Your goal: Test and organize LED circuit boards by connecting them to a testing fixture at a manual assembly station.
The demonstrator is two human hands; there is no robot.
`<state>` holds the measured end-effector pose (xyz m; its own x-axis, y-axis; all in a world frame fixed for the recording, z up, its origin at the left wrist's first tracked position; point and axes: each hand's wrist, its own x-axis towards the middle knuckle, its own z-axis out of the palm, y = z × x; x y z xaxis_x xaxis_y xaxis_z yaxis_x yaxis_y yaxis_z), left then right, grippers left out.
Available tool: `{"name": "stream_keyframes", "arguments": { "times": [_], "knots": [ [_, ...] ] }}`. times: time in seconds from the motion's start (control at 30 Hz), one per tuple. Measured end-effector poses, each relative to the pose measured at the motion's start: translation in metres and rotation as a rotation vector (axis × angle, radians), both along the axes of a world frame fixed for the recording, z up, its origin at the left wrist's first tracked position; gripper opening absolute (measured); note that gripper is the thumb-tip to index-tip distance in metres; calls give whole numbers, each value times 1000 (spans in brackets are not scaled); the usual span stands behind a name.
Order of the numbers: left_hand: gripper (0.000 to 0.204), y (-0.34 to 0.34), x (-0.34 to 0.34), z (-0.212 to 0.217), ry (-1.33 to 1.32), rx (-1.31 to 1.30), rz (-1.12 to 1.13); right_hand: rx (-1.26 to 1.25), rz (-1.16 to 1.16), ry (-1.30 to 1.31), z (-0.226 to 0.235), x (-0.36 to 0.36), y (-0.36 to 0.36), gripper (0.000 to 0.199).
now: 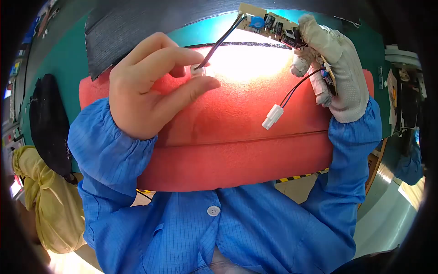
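Note:
My bare left hand [155, 84] pinches a small white plug connector [197, 71] between thumb and fingers. Dark blue and black wires [221, 42] run from that connector up to the left end of a narrow circuit board [269, 26]. The board carries a blue disc part and several black capacitors. In a worn white glove, my right hand [335, 64] grips the board by its right end. A second small circuit board [329, 82] sits in the same gloved hand, mostly covered by the fingers. From it hangs a two-wire lead ending in a white connector [273, 117].
Below my hands lies a red padded cushion [237, 160] on a green work surface [75, 59]. Bright light falls on its far part. A black sheet [123, 36] stands behind. At left are a black cloth item [49, 123] and yellowish fabric [54, 210].

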<state>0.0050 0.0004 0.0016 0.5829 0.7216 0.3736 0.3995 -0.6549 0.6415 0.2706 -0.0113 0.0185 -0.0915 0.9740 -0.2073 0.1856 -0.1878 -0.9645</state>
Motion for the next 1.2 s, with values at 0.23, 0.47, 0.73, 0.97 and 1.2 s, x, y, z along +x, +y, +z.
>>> {"name": "stream_keyframes", "arguments": {
  "times": [0.23, 0.47, 0.73, 0.97, 1.2],
  "knots": [
    [15, -3, 6, -2, -104, -33, 68, 125, -25, -176, 0, -6, 0, 57],
    [19, 58, -49, -6, -758, -393, 269, 82, 58, -7, 6, -13, -3, 64],
    [21, 34, -12, 0, -659, -273, 274, 189, 174, 194, 8, -17, -4, 73],
    [18, -1, 21, -5, -38, -59, -148, 160, 344, 219, 21, -29, -11, 82],
    [16, -1, 13, 2, -407, -412, 9, 143, 181, -115, 18, -31, -8, 46]
  ]
}}
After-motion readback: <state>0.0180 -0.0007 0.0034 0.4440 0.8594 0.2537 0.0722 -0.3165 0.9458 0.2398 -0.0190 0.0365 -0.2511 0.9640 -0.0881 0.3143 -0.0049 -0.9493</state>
